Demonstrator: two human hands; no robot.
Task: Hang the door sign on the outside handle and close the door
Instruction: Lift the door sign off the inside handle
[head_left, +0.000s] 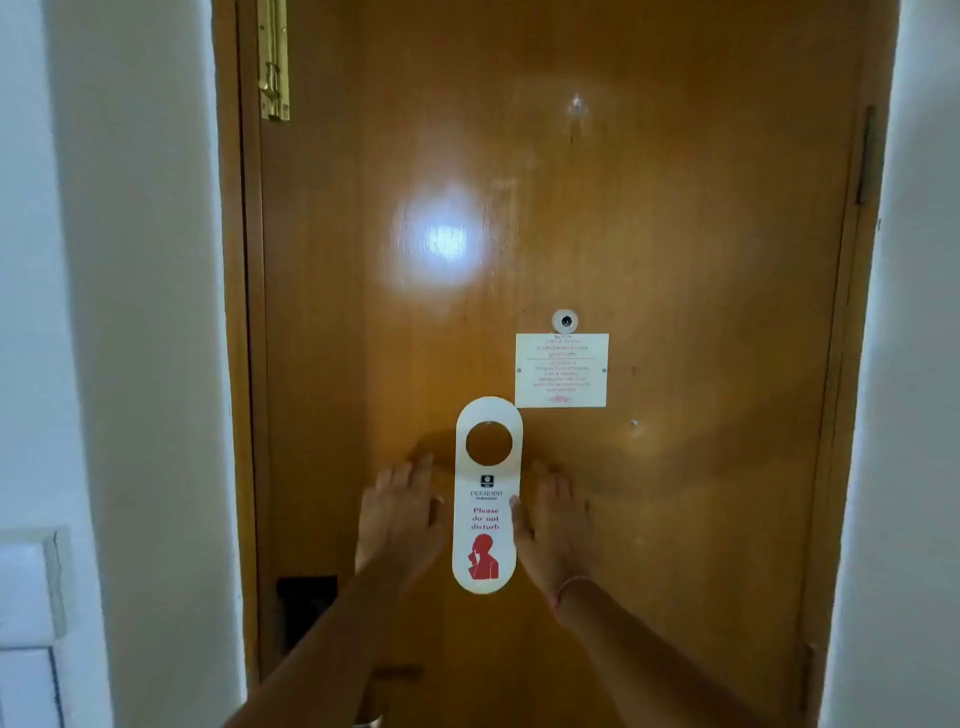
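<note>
A white door sign (485, 519) reading "Please do not disturb", with a round hole at its top and a red figure at its bottom, is held upright in front of the shut wooden door (675, 234). My right hand (553, 525) is beside the sign's right edge, thumb pressed on that edge. My left hand (402, 514) is raised at the sign's left side with fingers spread, just off its edge. Both palms face the door. A dim inside handle (397, 671) shows low down, partly behind my left forearm. The outside handle is hidden.
A peephole (565, 321) and a white notice (561, 370) sit on the door above the sign. There is a brass bolt (274, 62) at the top left, a black lock box (306, 597) at the door's left edge, and white walls on both sides, with a switch plate (26, 623) on the left.
</note>
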